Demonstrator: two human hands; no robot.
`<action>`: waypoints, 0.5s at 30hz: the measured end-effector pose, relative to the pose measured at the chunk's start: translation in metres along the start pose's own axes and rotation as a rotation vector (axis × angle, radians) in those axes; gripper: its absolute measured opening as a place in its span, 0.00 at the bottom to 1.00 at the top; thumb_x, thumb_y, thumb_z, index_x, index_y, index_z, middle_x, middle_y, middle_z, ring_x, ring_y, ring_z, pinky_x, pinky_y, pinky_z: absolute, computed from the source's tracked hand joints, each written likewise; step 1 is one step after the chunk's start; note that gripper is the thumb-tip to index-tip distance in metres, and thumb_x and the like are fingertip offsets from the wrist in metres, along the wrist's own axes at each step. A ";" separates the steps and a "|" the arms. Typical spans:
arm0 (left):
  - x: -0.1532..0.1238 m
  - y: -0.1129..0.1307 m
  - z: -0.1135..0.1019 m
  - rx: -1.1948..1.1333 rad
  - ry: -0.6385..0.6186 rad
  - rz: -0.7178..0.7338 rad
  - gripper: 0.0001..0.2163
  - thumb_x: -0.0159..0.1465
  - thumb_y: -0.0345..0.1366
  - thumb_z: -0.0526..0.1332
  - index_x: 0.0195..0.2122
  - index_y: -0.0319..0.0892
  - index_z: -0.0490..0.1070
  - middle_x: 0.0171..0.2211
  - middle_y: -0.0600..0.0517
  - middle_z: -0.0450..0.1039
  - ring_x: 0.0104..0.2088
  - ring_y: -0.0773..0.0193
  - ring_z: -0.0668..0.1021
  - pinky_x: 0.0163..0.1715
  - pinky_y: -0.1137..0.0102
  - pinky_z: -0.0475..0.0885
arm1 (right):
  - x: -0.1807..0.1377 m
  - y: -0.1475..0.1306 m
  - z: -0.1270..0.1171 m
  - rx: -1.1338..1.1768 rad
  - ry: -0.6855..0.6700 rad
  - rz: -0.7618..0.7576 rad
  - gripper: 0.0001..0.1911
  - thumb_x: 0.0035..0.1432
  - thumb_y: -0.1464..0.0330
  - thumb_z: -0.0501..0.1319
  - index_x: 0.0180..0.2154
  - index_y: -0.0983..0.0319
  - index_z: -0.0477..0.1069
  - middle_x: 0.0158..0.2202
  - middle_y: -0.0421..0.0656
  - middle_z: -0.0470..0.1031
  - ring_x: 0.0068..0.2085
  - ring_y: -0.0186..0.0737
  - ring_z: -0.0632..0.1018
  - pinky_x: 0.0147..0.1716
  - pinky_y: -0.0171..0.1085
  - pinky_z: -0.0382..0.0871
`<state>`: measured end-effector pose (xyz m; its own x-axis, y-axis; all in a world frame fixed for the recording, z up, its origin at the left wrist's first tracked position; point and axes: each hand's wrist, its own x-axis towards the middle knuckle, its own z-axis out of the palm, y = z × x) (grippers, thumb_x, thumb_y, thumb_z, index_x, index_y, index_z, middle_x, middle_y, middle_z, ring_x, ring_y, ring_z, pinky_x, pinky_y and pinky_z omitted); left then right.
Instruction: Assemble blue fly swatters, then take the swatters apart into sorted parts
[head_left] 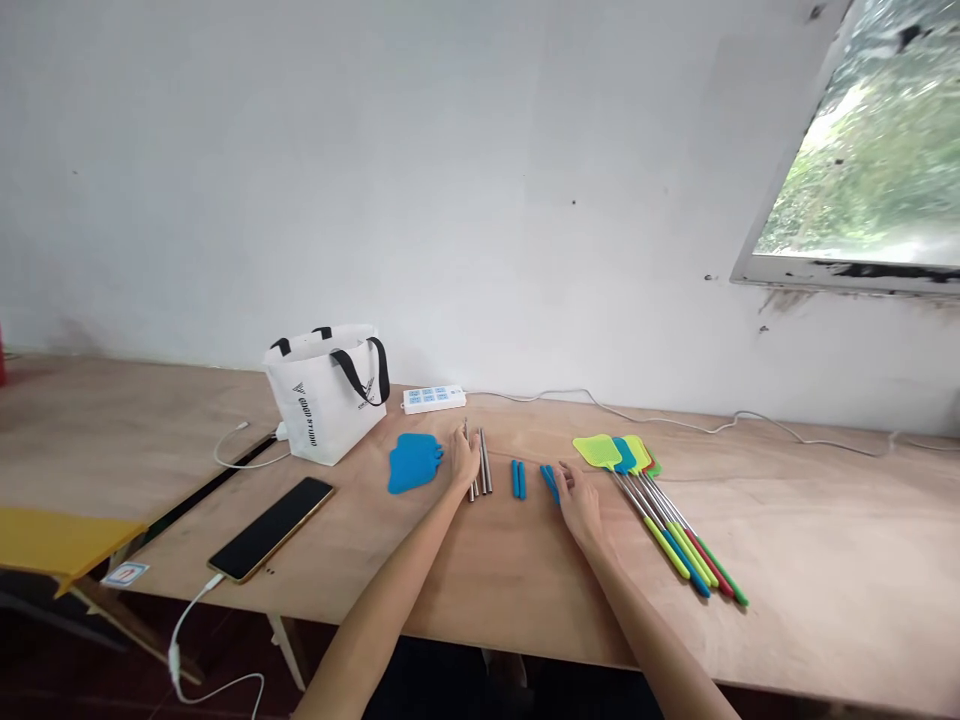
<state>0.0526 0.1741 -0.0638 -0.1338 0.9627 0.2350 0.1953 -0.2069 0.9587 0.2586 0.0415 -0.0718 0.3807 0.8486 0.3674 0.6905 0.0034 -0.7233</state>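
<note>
My left hand (464, 460) rests on the table with its fingers closed around thin metal rods, partly hidden by the hand. Just right of it lie more metal rods (486, 462), side by side. Left of that hand is a small stack of blue fly swatter heads (415, 463). My right hand (580, 508) has its fingertips closed on blue handles (550, 484) lying at a slant. Two more blue handles (519, 480) lie parallel between my hands. To the right are several fly swatters (660, 520) with yellow-green, blue, red and green heads and grips.
A white bag (330, 405) with black straps stands at the back left, beside a white power strip (434, 399). A phone (271, 528) on a charging cable lies near the front left. Another cable (600, 402) runs along the wall. A window (870, 150) is upper right.
</note>
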 end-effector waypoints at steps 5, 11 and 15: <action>-0.008 -0.011 -0.010 0.222 -0.069 0.101 0.21 0.67 0.38 0.56 0.60 0.40 0.61 0.67 0.36 0.59 0.72 0.49 0.54 0.70 0.57 0.49 | 0.002 0.010 -0.008 -0.142 0.040 -0.048 0.23 0.69 0.61 0.45 0.53 0.65 0.71 0.50 0.53 0.77 0.51 0.47 0.76 0.52 0.43 0.68; -0.023 -0.021 -0.021 0.386 -0.174 0.190 0.20 0.68 0.40 0.56 0.59 0.40 0.64 0.70 0.36 0.54 0.73 0.49 0.52 0.69 0.54 0.51 | 0.006 0.031 -0.052 -0.381 0.078 -0.097 0.20 0.65 0.71 0.47 0.51 0.67 0.73 0.53 0.60 0.72 0.59 0.59 0.68 0.59 0.57 0.55; -0.029 -0.017 -0.017 0.485 -0.356 0.263 0.21 0.70 0.44 0.54 0.60 0.40 0.64 0.72 0.38 0.50 0.72 0.50 0.53 0.69 0.54 0.53 | 0.004 0.054 -0.071 -0.815 0.139 0.035 0.19 0.67 0.70 0.45 0.49 0.68 0.72 0.49 0.62 0.73 0.55 0.59 0.71 0.51 0.55 0.61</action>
<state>0.0368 0.1469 -0.0840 0.2912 0.9069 0.3044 0.6044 -0.4210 0.6763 0.3411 0.0076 -0.0685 0.4463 0.7676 0.4600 0.8857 -0.4524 -0.1044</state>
